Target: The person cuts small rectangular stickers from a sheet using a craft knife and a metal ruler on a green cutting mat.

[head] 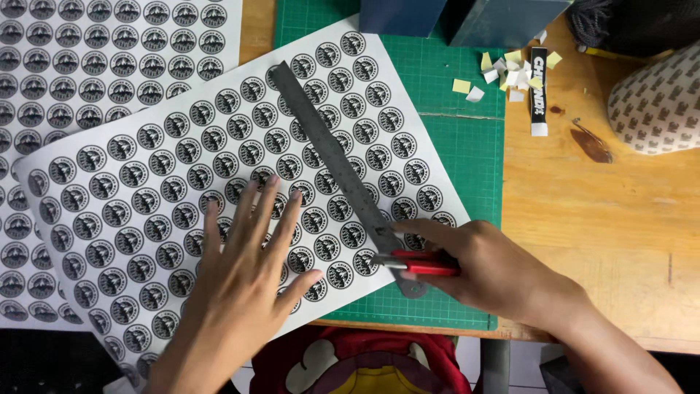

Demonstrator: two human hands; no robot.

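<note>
Right hand (pixel 488 273) grips a red knife (pixel 423 264) against the ruler (pixel 335 164); left hand (pixel 248 270), fingers spread flat, presses the sticker sheet (pixel 146 190) alongside.

A wooden table (pixel 583 211) carried everything. On it lay a green cutting mat (pixel 467 153), its near edge close to the table's front edge. A white sticker sheet (pixel 109 44) lay at the far left, reaching past the frame. Right of the mat sat a heap of paper scraps (pixel 510 73) and a black label strip (pixel 538 91) beside them, then a brown leaf-shaped piece (pixel 589 144). A patterned cap (pixel 656 106) rested at the right edge. Two dark boxes (pixel 467 18) stood at the back.
</note>
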